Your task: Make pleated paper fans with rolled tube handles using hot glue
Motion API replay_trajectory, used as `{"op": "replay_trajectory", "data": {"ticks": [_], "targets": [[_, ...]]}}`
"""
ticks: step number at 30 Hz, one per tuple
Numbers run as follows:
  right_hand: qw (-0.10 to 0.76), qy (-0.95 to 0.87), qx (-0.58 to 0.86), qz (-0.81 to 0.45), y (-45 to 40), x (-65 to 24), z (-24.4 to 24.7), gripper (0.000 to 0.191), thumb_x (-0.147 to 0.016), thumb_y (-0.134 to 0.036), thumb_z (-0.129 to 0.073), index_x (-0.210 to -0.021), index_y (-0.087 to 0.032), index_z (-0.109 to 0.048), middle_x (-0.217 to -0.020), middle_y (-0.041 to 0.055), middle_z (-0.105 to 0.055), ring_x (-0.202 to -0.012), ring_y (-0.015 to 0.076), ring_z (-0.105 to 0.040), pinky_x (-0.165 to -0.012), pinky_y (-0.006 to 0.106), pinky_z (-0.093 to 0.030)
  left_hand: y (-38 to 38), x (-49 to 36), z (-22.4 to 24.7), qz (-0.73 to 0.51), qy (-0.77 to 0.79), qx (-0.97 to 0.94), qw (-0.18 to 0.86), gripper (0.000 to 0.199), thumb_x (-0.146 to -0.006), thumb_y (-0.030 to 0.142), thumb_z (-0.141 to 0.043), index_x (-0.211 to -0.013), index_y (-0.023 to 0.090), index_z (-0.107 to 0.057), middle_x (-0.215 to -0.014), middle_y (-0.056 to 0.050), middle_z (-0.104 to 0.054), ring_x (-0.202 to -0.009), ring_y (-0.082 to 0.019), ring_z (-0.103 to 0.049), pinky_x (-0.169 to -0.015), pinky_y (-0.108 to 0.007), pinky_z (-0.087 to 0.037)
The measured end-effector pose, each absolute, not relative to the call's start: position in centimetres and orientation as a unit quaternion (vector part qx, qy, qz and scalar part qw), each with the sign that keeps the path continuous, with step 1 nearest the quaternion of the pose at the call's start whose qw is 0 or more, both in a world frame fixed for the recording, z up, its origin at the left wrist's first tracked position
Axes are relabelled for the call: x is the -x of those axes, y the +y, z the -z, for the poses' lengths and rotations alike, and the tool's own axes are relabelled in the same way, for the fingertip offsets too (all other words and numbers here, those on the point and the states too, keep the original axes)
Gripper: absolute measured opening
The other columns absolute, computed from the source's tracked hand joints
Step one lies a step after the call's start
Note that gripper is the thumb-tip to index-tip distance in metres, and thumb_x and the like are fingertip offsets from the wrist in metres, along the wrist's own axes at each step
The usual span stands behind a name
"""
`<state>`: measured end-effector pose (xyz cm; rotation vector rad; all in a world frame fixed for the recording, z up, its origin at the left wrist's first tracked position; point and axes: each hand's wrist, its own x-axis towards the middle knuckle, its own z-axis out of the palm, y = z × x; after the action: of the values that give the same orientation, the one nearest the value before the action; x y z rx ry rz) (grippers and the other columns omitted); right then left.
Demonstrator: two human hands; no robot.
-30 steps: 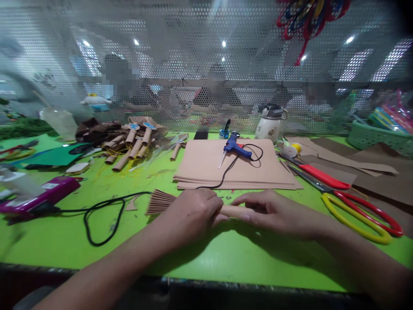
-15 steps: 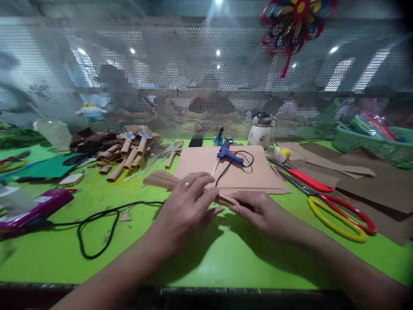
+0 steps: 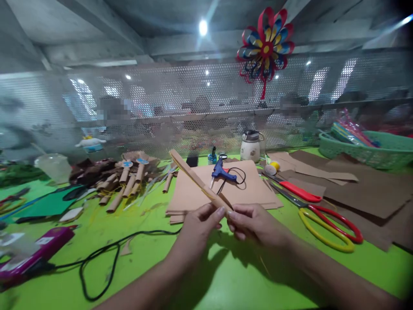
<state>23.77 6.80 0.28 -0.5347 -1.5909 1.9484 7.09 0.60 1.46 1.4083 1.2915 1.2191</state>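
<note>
A narrow folded strip of brown paper (image 3: pixel 191 175) slants up and to the left above the table. My left hand (image 3: pixel 200 227) pinches its lower end between thumb and fingers. Close beside it, my right hand (image 3: pixel 254 221) is closed on the same end, fingertips nearly meeting the left thumb. A thin yellow strand (image 3: pixel 265 265) hangs below my right hand; where it starts is hidden. Behind the strip, a blue glue gun (image 3: pixel 222 173) lies on a stack of brown paper sheets (image 3: pixel 182 196).
Large scissors (image 3: pixel 325 228) with red and yellow handles lie at right, near dark brown paper (image 3: pixel 358 189) and a green basket (image 3: pixel 371 156). A black cord (image 3: pixel 100 249) runs from a purple power strip (image 3: pixel 48 249) at left. Rolled paper bundles (image 3: pixel 129 183) and a white bottle (image 3: pixel 250 148) stand farther back.
The folded paper has been lifted off the table and turned from lying flat to slanting upward. My left hand has gone from lying over it to pinching its end. The view has tilted up.
</note>
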Motion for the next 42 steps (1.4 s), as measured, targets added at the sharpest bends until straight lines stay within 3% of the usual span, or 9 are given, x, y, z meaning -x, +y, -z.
{"op": "replay_trajectory", "data": {"ticks": [5,12,16,23,27,30,34,37,42], "targets": [[0.291,-0.549,0.189,-0.76,6.2,-23.0,0.3,0.038,-0.084,-0.049,-0.068,-0.082,-0.012,-0.063,-0.066,-0.0016,-0.054,-0.048,0.005,-0.039,-0.045,0.021,-0.022,0.6,-8.2,-1.2,-0.582,0.44,-0.396,0.557,0.018,-0.085,0.031,-0.067,-0.095,0.015,-0.068,-0.076,-0.004,-0.068,-0.07,-0.015,-0.064,-0.069,-0.028,-0.052],[0.286,-0.506,0.171,-0.796,5.9,-22.7,0.3,0.035,-0.084,-0.047,-0.07,-0.082,-0.012,-0.067,-0.066,-0.0008,-0.057,-0.047,0.0044,-0.042,-0.049,0.019,-0.031,0.4,-8.5,-1.8,-0.596,0.386,-0.303,0.636,0.015,-0.084,0.025,-0.067,-0.092,0.012,-0.069,-0.07,-0.006,-0.069,-0.054,-0.014,-0.062,-0.057,-0.025,-0.049],[0.277,-0.488,0.172,-0.81,5.8,-22.6,0.3,0.034,-0.085,-0.043,-0.068,-0.075,-0.011,-0.066,-0.055,-0.0024,-0.054,-0.044,0.0059,-0.043,-0.049,0.02,-0.036,0.4,-8.5,-1.7,-0.613,0.395,-0.297,0.616,0.014,-0.082,0.022,-0.07,-0.09,0.011,-0.07,-0.076,-0.007,-0.071,-0.06,-0.015,-0.064,-0.059,-0.025,-0.05],[0.263,-0.45,0.164,-0.837,5.7,-22.4,1.0,0.03,-0.086,-0.039,-0.069,-0.078,-0.01,-0.066,-0.058,-0.0018,-0.057,-0.043,0.0046,-0.042,-0.052,0.02,-0.04,0.1,-8.3,-1.7,-0.644,0.415,-0.27,0.583,0.016,-0.075,0.024,-0.077,-0.087,0.013,-0.073,-0.079,-0.005,-0.071,-0.072,-0.014,-0.065,-0.068,-0.021,-0.051],[0.255,-0.456,0.178,-0.834,5.4,-22.5,0.9,0.032,-0.087,-0.04,-0.067,-0.079,-0.01,-0.067,-0.055,-0.0012,-0.056,-0.044,0.0065,-0.046,-0.047,0.019,-0.036,0.1,-7.9,-1.6,-0.631,0.419,-0.27,0.594,0.015,-0.076,0.023,-0.077,-0.086,0.012,-0.073,-0.077,-0.005,-0.071,-0.07,-0.013,-0.064,-0.067,-0.021,-0.051],[0.245,-0.459,0.19,-0.832,5.0,-22.5,0.7,0.034,-0.087,-0.043,-0.066,-0.081,-0.009,-0.067,-0.056,0.0013,-0.059,-0.046,0.0084,-0.05,-0.043,0.018,-0.033,0.2,-7.6,-1.4,-0.618,0.421,-0.273,0.605,0.015,-0.077,0.023,-0.075,-0.084,0.01,-0.072,-0.071,-0.005,-0.069,-0.062,-0.012,-0.063,-0.059,-0.02,-0.05],[0.232,-0.487,0.208,-0.816,4.8,-22.5,0.7,0.039,-0.087,-0.047,-0.064,-0.083,-0.009,-0.067,-0.062,0.0042,-0.063,-0.051,0.01,-0.054,-0.047,0.019,-0.038,0.4,-7.4,-1.2,-0.598,0.42,-0.289,0.618,0.02,-0.078,0.027,-0.073,-0.086,0.01,-0.069,-0.064,-0.004,-0.066,-0.043,-0.013,-0.056,-0.043,-0.023,-0.044],[0.215,-0.515,0.203,-0.805,5.0,-22.5,0.9,0.041,-0.089,-0.049,-0.061,-0.085,-0.009,-0.067,-0.064,0.0059,-0.065,-0.053,0.0115,-0.057,-0.049,0.021,-0.041,0.5,-7.4,-1.1,-0.595,0.426,-0.286,0.618,0.024,-0.074,0.03,-0.077,-0.084,0.01,-0.069,-0.066,-0.005,-0.066,-0.044,-0.013,-0.055,-0.04,-0.024,-0.043],[0.211,-0.535,0.202,-0.793,5.0,-22.3,1.6,0.048,-0.091,-0.056,-0.054,-0.087,-0.009,-0.066,-0.067,0.0074,-0.065,-0.053,0.0134,-0.059,-0.054,0.025,-0.044,0.8,-7.1,-1.2,-0.62,0.456,-0.259,0.583,0.026,-0.064,0.029,-0.085,-0.076,0.01,-0.073,-0.07,-0.006,-0.067,-0.062,-0.013,-0.06,-0.055,-0.02,-0.048]]}}
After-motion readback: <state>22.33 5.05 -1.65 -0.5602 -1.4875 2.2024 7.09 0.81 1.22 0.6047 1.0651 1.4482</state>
